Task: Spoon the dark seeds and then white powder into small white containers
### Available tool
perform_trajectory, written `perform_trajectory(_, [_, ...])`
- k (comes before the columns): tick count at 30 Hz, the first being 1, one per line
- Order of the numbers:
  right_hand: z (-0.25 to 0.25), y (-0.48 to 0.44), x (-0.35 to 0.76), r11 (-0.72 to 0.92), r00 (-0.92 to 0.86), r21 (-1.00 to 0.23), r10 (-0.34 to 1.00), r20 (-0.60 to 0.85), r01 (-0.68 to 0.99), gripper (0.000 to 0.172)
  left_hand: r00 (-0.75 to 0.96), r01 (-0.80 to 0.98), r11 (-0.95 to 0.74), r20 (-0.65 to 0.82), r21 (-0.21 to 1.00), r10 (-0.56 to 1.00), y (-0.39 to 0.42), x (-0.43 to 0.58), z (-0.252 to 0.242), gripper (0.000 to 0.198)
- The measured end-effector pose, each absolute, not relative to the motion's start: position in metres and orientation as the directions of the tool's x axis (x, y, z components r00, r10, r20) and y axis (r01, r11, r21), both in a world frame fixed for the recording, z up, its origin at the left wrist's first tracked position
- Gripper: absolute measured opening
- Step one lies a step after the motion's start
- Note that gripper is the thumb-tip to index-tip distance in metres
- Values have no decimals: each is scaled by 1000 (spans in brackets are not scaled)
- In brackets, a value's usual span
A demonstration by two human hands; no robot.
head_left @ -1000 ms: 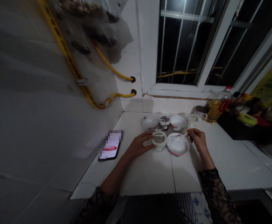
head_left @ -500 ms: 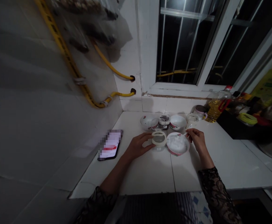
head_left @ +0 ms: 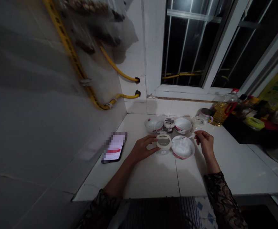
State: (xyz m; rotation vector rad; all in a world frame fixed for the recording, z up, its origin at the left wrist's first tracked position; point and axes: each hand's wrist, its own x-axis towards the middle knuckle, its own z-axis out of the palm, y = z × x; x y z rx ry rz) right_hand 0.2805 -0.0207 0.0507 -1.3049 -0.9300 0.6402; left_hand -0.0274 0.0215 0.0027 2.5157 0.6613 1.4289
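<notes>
A small clear jar point(head_left: 163, 147) with a cream rim stands on the counter. My left hand point(head_left: 145, 148) holds it from the left, thumb and fingers at its rim. Just right of it sits a floral bowl point(head_left: 182, 157) with a pink-red outside, filled with a white, powdery or grainy substance point(head_left: 182, 145). My right hand point(head_left: 204, 139) pinches the handle of a small white spoon point(head_left: 191, 135) at the bowl's right edge. The spoon's tip blends into the white contents, so I cannot tell what is on it.
Behind are two more bowls point(head_left: 183, 125) point(head_left: 150, 124), a dark-filled jar point(head_left: 169, 122) and another clear jar point(head_left: 197, 122). A phone point(head_left: 115, 148) lies left by the wall. An oil bottle point(head_left: 221, 111) and a black box point(head_left: 236, 128) of condiments stand right.
My right hand has shifted slightly right relative to the bowl, and more of the spoon's handle shows. My left hand stays on the jar. The whole view has moved a little.
</notes>
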Motion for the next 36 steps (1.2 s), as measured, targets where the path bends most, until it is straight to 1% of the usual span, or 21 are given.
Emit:
perform_trajectory(3, [50,-21,280,170,500,-981,844,194,94,24,445,279,-884,766,375,465,21,-27,3,26])
perform_trajectory(8, [51,-20,284,125,496,-992,859,126,34,21,440,258,-875,757,409,483,21,-27,3,26])
perform_trajectory(12, [52,-20,289,101,489,-995,868,90,3,22,434,236,-869,753,435,494,21,-25,1,25])
perform_trajectory(16, [55,-20,289,133,476,-991,872,115,-4,28,426,221,-870,759,441,493,21,-24,0,26])
perform_trajectory(21, [62,-19,267,196,416,-981,893,174,-12,33,418,222,-870,763,441,494,21,-24,2,27])
perform_trajectory(23, [63,-20,251,246,392,-969,892,227,1,34,419,219,-873,766,435,487,21,-23,2,27])
perform_trajectory(24, [62,-22,243,287,381,-957,882,276,29,33,421,218,-874,767,434,485,22,-23,2,27])
perform_trajectory(26, [61,-27,227,372,323,-915,857,402,154,32,423,221,-873,764,434,487,22,-23,1,28])
perform_trajectory(27, [60,-30,220,407,251,-881,851,462,240,31,426,227,-869,757,440,495,22,-23,1,28])
perform_trajectory(29, [59,-36,211,484,33,-785,844,536,388,29,428,234,-861,748,451,508,21,-24,2,28])
perform_trajectory(30, [59,-38,209,519,-65,-739,834,548,430,28,429,236,-859,745,453,511,21,-24,2,27])
perform_trajectory(31, [60,-40,209,540,-120,-708,825,552,455,27,431,236,-859,743,454,511,20,-24,3,27])
perform_trajectory(32, [60,-42,210,540,-116,-699,822,557,469,26,432,233,-860,744,453,509,20,-24,3,27])
perform_trajectory(33, [61,-42,214,519,-55,-712,824,564,472,26,432,230,-863,747,451,505,20,-24,4,26])
perform_trajectory(36, [63,-40,233,412,240,-801,804,544,435,31,430,224,-861,746,456,507,20,-25,3,27])
